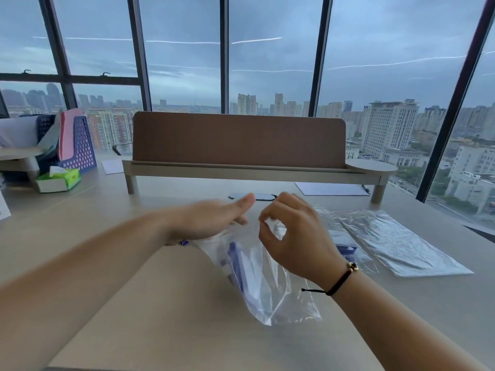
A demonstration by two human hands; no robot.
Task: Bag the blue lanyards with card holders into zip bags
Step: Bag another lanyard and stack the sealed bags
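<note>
On the desk (166, 303), right hand (292, 234) pinches the zip bag (267, 285); left hand (211, 220) flat.

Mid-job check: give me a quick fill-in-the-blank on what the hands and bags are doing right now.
1. The right hand, pinching the zip bag at its top edge, wears a black ____ on its wrist.
2. The lanyard seen through that bag is ____ in colour.
3. The left hand has its fingers ____ rather than curled.
4. The spare bags lie flat on the desk on the person's ____ side.

Missing words: bracelet; blue; straight; right
</note>
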